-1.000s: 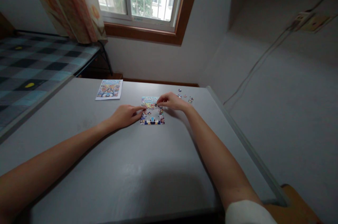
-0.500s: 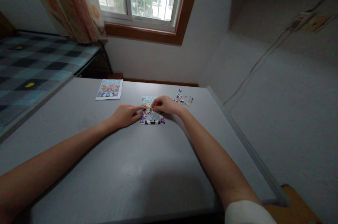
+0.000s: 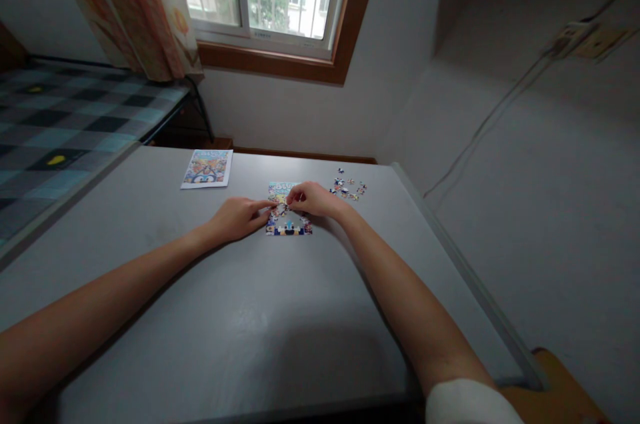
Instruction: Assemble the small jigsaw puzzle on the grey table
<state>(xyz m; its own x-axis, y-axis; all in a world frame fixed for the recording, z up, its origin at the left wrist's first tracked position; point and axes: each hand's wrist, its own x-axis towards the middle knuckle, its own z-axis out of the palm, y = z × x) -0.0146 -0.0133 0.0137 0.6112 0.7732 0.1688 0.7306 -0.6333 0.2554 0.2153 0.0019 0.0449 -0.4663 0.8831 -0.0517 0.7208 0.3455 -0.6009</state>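
Observation:
A partly assembled jigsaw puzzle (image 3: 291, 230) lies flat on the grey table, its lower rows showing a blue cartoon face, with a gap in the middle where the table surface shows through. At its left edge rests my left hand (image 3: 238, 219), index finger stretched onto the puzzle and thumb held apart below. From the right, my right hand (image 3: 315, 199) reaches over the puzzle with thumb and fingers pinched together at its middle. A puzzle piece seems to be in that pinch, mostly hidden by the fingers. Several loose puzzle pieces (image 3: 339, 182) are scattered beyond my right hand.
A printed reference picture (image 3: 207, 169) lies at the table's far left. The table (image 3: 225, 317) meets a wall on the right, where a cable (image 3: 480, 129) hangs from a socket. A bed with a checked cover (image 3: 90, 104) stands at the left, beneath a curtain.
Hardly anything differs. Both hands keep their places at the puzzle, and the loose pieces lie as before.

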